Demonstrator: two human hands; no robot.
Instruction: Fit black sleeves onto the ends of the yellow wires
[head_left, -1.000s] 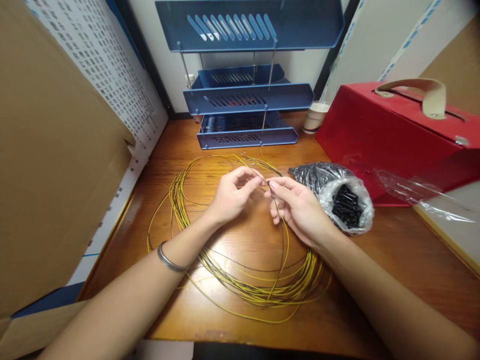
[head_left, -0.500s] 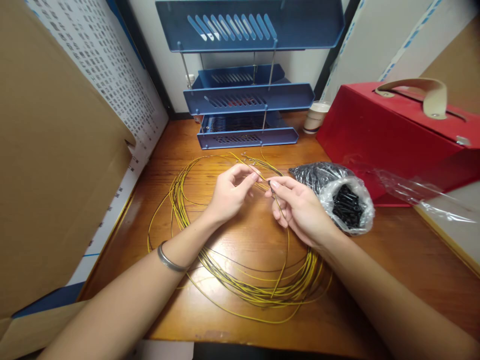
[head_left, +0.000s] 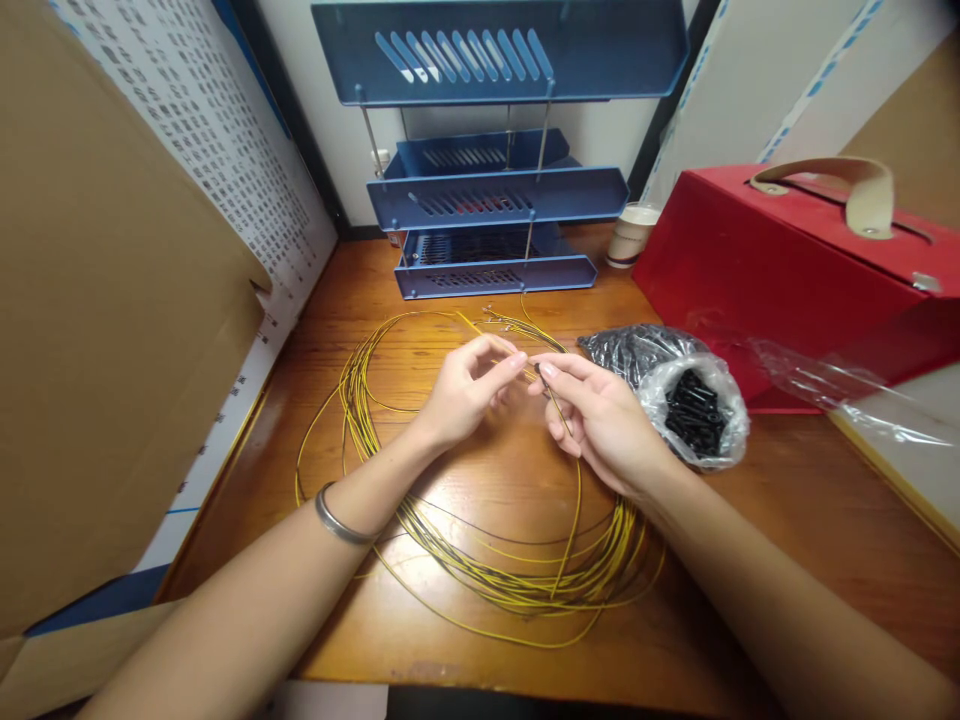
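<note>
My left hand (head_left: 463, 395) is closed in a pinch on a thin yellow-and-black wire, close to the fingertips of my right hand. Between the thumb and finger of my right hand (head_left: 589, 402) is a small black piece (head_left: 538, 369), with the wire running by or through it; which of the two is partly hidden. Under both hands a large loose coil of yellow-and-black wire (head_left: 480, 578) lies on the wooden table. Small metallic wire ends (head_left: 489, 312) show at the coil's far side. To the right, a clear plastic bag (head_left: 731, 440) stands open around many small black tubular pieces (head_left: 694, 410).
A blue tiered tray rack (head_left: 495, 278) stands at the back, with a paper cup (head_left: 631, 236) beside it. The red case (head_left: 750, 290) with a tan handle (head_left: 874, 200) fills the right. Cardboard (head_left: 112, 300) walls the left side.
My left fingertips have slid a little right along the wire, nearer my right hand. The wire below my right hand has shifted slightly. The coil and bag stay put.
</note>
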